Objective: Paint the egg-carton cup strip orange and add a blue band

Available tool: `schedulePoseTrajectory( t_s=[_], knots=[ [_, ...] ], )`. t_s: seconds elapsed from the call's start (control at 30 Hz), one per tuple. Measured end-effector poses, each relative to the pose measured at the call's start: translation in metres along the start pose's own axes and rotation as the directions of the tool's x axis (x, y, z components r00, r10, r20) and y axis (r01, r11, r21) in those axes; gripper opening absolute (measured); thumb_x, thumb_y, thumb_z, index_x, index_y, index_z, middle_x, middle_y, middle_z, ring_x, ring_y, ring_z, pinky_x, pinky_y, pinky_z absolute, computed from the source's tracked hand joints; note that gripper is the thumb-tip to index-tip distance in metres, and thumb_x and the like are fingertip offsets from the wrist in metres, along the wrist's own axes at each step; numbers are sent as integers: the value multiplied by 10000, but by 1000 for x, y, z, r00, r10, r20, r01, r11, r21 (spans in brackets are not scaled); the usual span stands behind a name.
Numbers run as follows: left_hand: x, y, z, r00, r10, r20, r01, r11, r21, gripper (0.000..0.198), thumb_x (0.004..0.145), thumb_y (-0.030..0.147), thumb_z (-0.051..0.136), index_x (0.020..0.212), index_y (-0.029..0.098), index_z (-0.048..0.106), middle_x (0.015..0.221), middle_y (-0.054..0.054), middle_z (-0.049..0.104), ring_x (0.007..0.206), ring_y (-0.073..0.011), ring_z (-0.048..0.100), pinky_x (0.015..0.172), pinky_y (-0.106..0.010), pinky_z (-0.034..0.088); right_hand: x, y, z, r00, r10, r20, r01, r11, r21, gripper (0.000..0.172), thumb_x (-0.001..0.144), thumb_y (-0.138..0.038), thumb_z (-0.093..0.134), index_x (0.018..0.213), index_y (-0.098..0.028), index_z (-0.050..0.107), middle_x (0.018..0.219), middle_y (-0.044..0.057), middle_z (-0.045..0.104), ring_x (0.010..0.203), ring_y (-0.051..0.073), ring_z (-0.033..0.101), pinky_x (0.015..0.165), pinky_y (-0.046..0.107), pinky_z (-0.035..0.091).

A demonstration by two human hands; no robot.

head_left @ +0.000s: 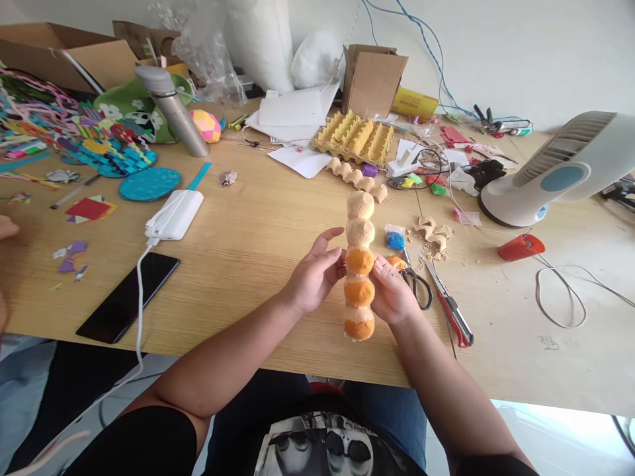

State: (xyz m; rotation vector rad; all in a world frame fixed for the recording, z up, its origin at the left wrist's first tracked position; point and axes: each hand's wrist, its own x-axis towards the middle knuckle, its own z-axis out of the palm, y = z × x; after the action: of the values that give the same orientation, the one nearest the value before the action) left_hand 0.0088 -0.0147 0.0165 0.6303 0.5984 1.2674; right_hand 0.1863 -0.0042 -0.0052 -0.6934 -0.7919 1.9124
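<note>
Orange coats the lower 3 cups of the carton strip point(360, 291); top 2 are plain tan. Strip's held up approx upright btwn both hands, nr the front edge of the table point(248, 231).

L hand point(313, 274): on strip's L edge abt mid-height, fingertips touching, thumb & index slightly apart. R hand point(394, 291): on the R edge, thumb against the top orange cup; can't tell how its other fingers sit, mostly hidden.

Just behind R hand: orange lump point(397, 262), partly covered, & scissors point(430, 294) w/ black handles. Cutter point(455, 314), red/silver, lies to their R. Beyond: blue packet point(395, 238), then cardboard scraps point(434, 231) w/ crumbs around.

Further back, a 2nd strip point(356, 178), bare, in front of the yellow egg tray point(354, 139). Far R: white fan point(560, 172), red cup point(520, 247) on its side.

L side: black phone point(129, 297) w/ white cable across it, power bank point(174, 215), metal bottle point(176, 116). Another person's hand point(6, 227) at the far L edge, well apart.
</note>
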Motion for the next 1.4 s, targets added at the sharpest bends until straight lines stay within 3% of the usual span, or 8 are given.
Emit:
schedulePoseTrajectory(
  t_s=[0.2, 0.5, 0.8, 0.93, 1.07, 1.17, 1.4],
  knots=[
    [-1, 2, 1, 998, 16, 60, -19, 999, 48, 603, 852, 326, 882, 1332, 255, 524, 747, 70, 687, 772, -147, 677, 796, -314, 498, 1, -1, -4, 1000, 5, 15, -5, 1000, 17, 265, 856, -468, 884, 969, -283, 732, 908, -12, 734, 773, 167, 650, 706, 300, 564],
    [-6, 0, 6, 993, 106, -50, -96, 980, 173, 547, 851, 388, 843, 1256, 256, 501, 654, 105, 608, 597, -101, 515, 643, -259, 395, 1, 6, -2, 998, 1, 67, -1, 1000, -3, 323, 850, -477, 903, 1017, -257, 737, 921, 8, 737, 784, 174, 652, 716, 307, 569],
    [-7, -2, 7, 984, 152, -97, -128, 967, 218, 482, 870, 404, 822, 1206, 263, 506, 644, 98, 622, 588, -107, 516, 620, -258, 391, 1, 6, 3, 998, 12, 65, -14, 999, 37, 353, 789, -453, 966, 963, -237, 748, 880, -5, 729, 759, 137, 660, 707, 251, 581],
    [-6, -3, 3, 991, 130, -17, -126, 979, 161, 523, 913, 441, 808, 1309, 267, 515, 705, 76, 660, 646, -119, 588, 676, -273, 445, 2, 4, 1, 999, -9, 51, 8, 1000, 29, 367, 792, -478, 955, 989, -245, 752, 900, 3, 735, 775, 155, 667, 715, 279, 587],
    [-6, -4, -1, 989, 108, 105, -122, 983, 135, 681, 885, 344, 864, 1422, 301, 448, 961, 16, 774, 862, -156, 707, 818, -313, 505, 3, 3, -3, 998, -49, 47, 49, 999, -4, 345, 854, -528, 889, 1020, -269, 734, 911, 10, 730, 811, 191, 679, 769, 338, 602],
    [-7, -2, -1, 988, 105, 111, -121, 982, 147, 685, 887, 304, 854, 1428, 303, 434, 1035, -9, 798, 929, -179, 728, 854, -337, 508, 4, 4, -4, 998, -48, 48, 48, 999, -10, 341, 865, -536, 871, 1028, -272, 729, 933, 17, 734, 828, 198, 680, 783, 344, 598],
    [-8, -1, 3, 991, 134, 10, -134, 975, 178, 551, 906, 396, 819, 1339, 254, 507, 754, 61, 706, 708, -132, 634, 742, -302, 481, 3, 5, -2, 998, -17, 63, 17, 1000, -7, 355, 834, -517, 902, 1006, -259, 731, 894, 14, 718, 791, 188, 664, 728, 318, 575]
  ],
)
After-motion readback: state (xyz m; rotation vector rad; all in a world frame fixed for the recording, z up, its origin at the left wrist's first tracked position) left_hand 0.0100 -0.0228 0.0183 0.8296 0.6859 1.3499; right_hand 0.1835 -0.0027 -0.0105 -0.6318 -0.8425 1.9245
